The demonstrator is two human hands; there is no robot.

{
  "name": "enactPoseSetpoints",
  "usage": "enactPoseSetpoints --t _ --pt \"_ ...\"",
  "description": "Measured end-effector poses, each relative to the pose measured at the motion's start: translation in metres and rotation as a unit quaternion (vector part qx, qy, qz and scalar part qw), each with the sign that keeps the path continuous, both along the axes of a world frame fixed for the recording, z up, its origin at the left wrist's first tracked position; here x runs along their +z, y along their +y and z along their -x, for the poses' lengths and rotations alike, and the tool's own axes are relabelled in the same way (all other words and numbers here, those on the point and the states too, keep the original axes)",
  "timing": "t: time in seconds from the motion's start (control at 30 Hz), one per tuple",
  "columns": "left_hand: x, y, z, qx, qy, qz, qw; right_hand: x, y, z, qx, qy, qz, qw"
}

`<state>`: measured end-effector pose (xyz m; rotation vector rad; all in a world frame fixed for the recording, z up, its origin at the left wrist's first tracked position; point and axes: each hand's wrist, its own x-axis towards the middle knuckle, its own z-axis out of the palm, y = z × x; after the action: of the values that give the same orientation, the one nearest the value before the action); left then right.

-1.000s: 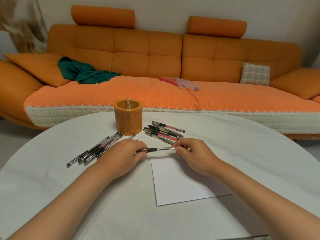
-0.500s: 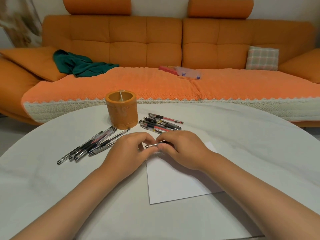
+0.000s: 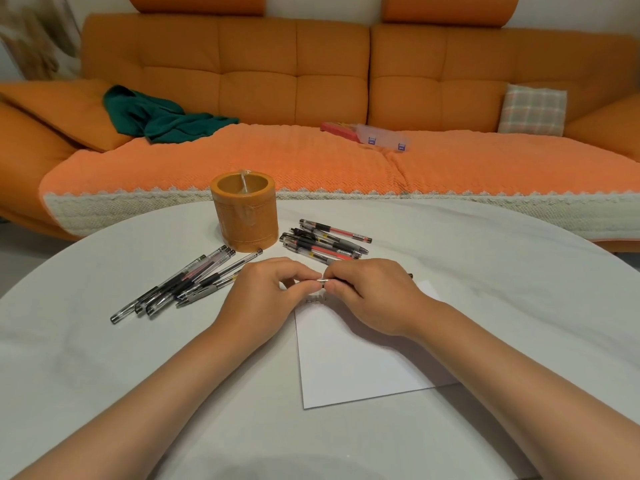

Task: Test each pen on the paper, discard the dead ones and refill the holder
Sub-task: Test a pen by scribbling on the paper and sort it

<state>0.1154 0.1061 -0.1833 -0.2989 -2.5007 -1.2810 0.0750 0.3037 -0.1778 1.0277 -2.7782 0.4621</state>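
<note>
Two hands meet over the far edge of a white rectangular sheet of paper point(image 3: 363, 368) in the head view, the only view given. The left hand point(image 3: 266, 296) and the right hand point(image 3: 375, 296) both have their fingers curled, and together they pinch one slim silver-ended pen point(image 3: 323, 280) between thumbs and fingertips. Most of its barrel is hidden inside the right hand, so it cannot be told whether a cap is going on or coming off. Just below the pen a small dark scribble point(image 3: 316, 299) marks the paper.

Beyond the hands an orange cylindrical holder point(image 3: 246, 216) stands upright on the white round worktop point(image 3: 104, 375). A loose fan of clear black-gripped pens point(image 3: 183, 285) lies to the left of the holder. A tighter bunch of clear red-and-black pens point(image 3: 325, 242) lies to its right, just beyond the right hand.

The step in hand looks like the testing of this one pen. With both groups lying out and the holder not yet refilled, the task seems partway through. If the pen is being opened, the next move calls for bringing its tip down onto bare paper near the scribble. If it is being closed, the pen needs to go to the correct group. Which group holds the dead pens cannot be told.
</note>
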Motion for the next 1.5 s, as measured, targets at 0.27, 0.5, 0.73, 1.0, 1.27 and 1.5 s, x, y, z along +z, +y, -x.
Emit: enactPoseSetpoints --t 0.27,0.5,0.73,1.0,1.27,1.5 --pt "-0.001 -0.004 0.004 0.005 -0.044 0.006 0.999 0.004 -0.001 -0.001 -0.028 -0.025 -0.004 0.999" --pt "-0.001 -0.020 0.011 0.026 -0.058 0.144 0.987 0.009 0.004 0.002 -0.023 -0.143 0.094 0.985" --pt "-0.005 -0.026 0.015 0.020 -0.060 0.233 0.970 0.015 -0.001 0.006 -0.034 -0.384 0.423 0.820" --pt "-0.012 -0.017 0.016 -0.005 -0.039 0.220 0.975 -0.003 0.001 0.009 -0.048 -0.408 0.446 0.795" --pt "-0.014 -0.019 0.018 -0.057 -0.063 0.259 0.962 -0.006 -0.005 0.004 -0.063 -0.421 0.453 0.783" --pt "-0.018 -0.021 0.020 -0.081 -0.045 0.234 0.968 -0.006 -0.004 0.003 -0.080 -0.306 0.333 0.888"
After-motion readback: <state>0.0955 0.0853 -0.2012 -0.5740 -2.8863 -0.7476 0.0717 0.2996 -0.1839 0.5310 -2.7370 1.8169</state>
